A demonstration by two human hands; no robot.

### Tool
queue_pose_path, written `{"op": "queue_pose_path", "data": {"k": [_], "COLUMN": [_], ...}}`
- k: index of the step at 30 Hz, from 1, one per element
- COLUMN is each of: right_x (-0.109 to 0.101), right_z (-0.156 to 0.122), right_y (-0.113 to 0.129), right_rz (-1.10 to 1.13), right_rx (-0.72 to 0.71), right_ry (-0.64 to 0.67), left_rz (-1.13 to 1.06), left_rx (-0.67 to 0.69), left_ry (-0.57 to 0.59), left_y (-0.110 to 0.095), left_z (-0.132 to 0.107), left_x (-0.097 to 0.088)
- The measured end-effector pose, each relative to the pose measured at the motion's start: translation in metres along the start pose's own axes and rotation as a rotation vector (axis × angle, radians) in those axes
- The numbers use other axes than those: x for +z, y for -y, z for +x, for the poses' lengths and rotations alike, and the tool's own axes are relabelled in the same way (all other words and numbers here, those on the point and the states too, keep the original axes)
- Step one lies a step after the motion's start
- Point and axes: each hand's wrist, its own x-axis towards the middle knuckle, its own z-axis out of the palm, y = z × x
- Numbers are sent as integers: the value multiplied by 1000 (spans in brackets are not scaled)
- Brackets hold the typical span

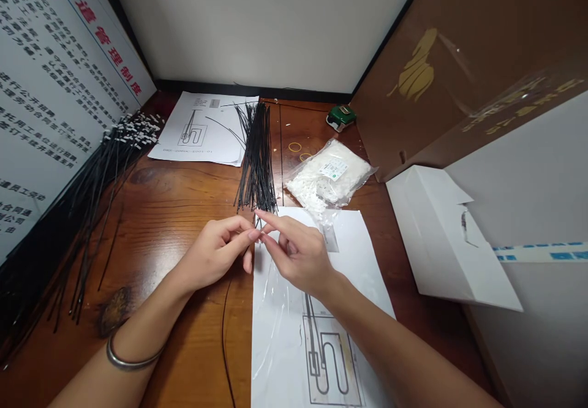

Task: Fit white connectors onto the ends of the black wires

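My left hand (223,249) is closed, with thumb and forefinger pinched together at the near end of the wire bundle. From beneath it a thin black wire (224,334) runs down toward the front edge of the view. My right hand (301,249) meets it tip to tip. Its thumb and fingers close on a tiny pale piece, mostly hidden by the fingertips. Just beyond both hands lies a bundle of black wires (258,157). A clear bag of small white parts (331,172) rests to the right of that bundle, its mouth toward my right hand.
Under my right arm lies a printed drawing sheet (287,359); another paper stack (174,144) is at the back left. Black wires with white ends (133,131) pile up by the left panel. A green tape measure (340,117) and white carton (441,236) stand right.
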Motion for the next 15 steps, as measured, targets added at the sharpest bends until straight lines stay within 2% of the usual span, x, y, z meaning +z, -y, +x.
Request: {"op": "queue_pose_path", "data": {"k": [4, 10, 15], "right_x": [0, -3, -7], "right_z": [2, 3, 3], "right_y": [1, -2, -10], "right_rz": [-76, -188, -178], "right_rx": [58, 308, 491], "right_ry": [-89, -395, -481], "left_rz": [-13, -8, -14], "left_rx": [-56, -128, -144], "left_ry": [45, 59, 96], "left_y": [-2, -6, -5], "left_z": [-2, -4, -4], "left_x": [0, 1, -2]}}
